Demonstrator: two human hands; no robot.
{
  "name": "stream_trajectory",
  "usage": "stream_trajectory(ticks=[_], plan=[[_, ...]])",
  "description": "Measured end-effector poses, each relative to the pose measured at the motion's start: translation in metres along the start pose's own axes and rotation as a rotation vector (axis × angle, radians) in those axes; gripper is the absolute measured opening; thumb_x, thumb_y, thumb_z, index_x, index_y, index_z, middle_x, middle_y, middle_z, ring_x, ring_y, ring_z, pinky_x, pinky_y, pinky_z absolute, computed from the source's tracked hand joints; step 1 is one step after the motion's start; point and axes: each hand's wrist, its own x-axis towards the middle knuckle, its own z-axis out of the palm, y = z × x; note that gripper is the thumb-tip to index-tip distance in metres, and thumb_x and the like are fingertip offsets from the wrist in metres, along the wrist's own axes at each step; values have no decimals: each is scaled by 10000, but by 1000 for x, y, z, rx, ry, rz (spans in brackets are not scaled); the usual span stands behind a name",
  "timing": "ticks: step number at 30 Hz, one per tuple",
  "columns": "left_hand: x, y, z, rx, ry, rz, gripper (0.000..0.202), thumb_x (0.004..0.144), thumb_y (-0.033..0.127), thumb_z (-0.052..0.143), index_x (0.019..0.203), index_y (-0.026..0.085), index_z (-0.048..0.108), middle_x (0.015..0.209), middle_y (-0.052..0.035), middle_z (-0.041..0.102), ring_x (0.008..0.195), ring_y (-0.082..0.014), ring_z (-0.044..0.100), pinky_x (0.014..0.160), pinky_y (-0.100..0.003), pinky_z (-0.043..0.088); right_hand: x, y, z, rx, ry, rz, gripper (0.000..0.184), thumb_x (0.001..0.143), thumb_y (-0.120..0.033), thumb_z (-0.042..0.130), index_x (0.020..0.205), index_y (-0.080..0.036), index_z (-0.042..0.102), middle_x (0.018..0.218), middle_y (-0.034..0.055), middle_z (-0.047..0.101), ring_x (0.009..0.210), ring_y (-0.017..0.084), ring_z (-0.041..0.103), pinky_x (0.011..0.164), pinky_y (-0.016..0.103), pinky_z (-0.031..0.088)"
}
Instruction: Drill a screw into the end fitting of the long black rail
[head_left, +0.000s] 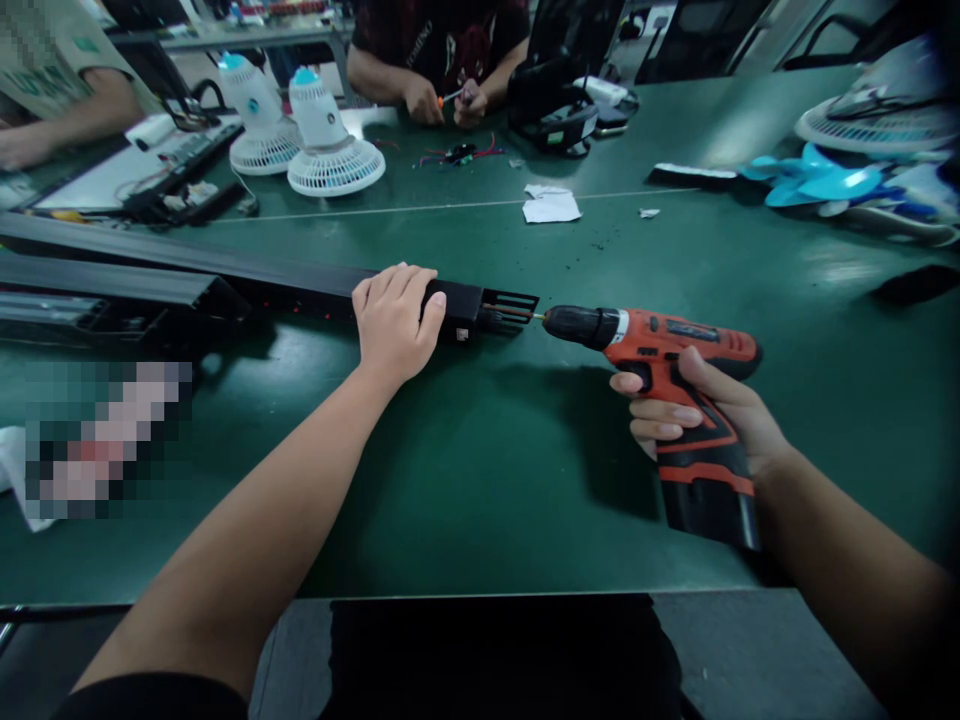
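Note:
A long black metal housing (pixel 247 282) lies across the green table (pixel 487 480), its open end pointing right. My left hand (pixel 395 322) wraps over the top of that housing near its right end, fingers closed on it. My right hand (pixel 697 408) grips the handle of an orange and black cordless drill (pixel 660 345), held level. The drill's bit touches the slotted end (pixel 510 308) of the housing.
Two small white fans (pixel 315 135) stand at the back left. A person opposite (pixel 442 60) works on small wires. Paper scraps (pixel 551 205) lie mid-table. Blue fan blades (pixel 817 182) and a fan grille (pixel 877 125) sit at the right. More black housings (pixel 90 300) lie at the left.

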Motion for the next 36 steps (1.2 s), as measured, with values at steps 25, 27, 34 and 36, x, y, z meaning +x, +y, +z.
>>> stream_trajectory(ticks=[25,27,34,36], plan=[[0,0,-2,10,-14,0,499,1173,472,384,1429,330,788,1544,-72,828,1590,-379,649,1361,-571,382,1,-1,-2,-44,-9,24,377,749,-579,383,855,-237,500,470,-123,288,406,-22,153,357,121,358],[0,0,-2,12,-21,1,495,1179,479,385,1434,328,782,1552,-79,822,1596,-383,644,1357,-569,382,0,-1,-3,-7,-18,40,375,756,-573,374,859,-237,503,470,-119,302,410,-22,167,370,121,365],[0,1,-2,4,-19,0,491,1178,464,387,1431,312,780,1549,-93,821,1598,-394,640,1357,-581,376,0,-1,-2,9,4,32,370,768,-567,356,868,-239,493,521,-106,386,411,-26,151,365,119,362],[0,1,-2,5,-21,0,487,1180,468,389,1435,321,777,1549,-87,822,1599,-392,639,1361,-580,375,0,-1,-1,-14,6,28,365,762,-574,365,869,-246,485,521,-108,383,413,-24,154,360,117,359]])
